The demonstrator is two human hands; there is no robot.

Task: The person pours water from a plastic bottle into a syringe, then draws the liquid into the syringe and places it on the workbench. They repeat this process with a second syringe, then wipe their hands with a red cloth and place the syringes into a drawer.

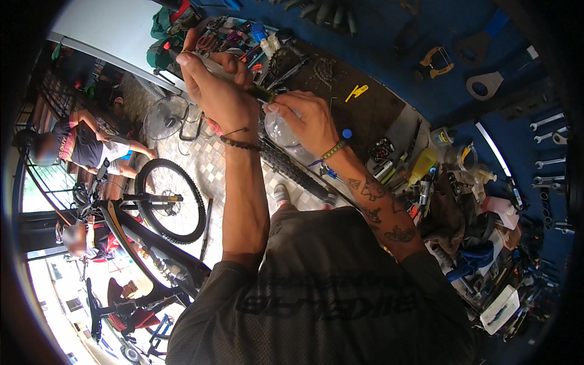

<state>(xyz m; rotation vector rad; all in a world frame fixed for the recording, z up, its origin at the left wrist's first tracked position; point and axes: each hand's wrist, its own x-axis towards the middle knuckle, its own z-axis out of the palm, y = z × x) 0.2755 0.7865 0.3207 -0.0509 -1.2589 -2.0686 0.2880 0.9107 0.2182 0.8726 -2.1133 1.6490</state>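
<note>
My left hand is raised at the upper middle, its fingers wrapped round a slim tube-like thing, pale in the middle with a dark end. Its exact kind is hidden by my fingers. Close beside it on the right, my right hand is closed, thumb and fingers pinched near the tube's dark greenish end. Under that hand's thumb shows a clear, rounded plastic container, which looks like a bottle and seems held there. A blue round cap is just right of my right wrist.
A cluttered workbench runs along the right, with a yellow bottle and many tools. Wrenches hang on the blue wall. At left stand a bicycle, a fan and a seated person; another person is below.
</note>
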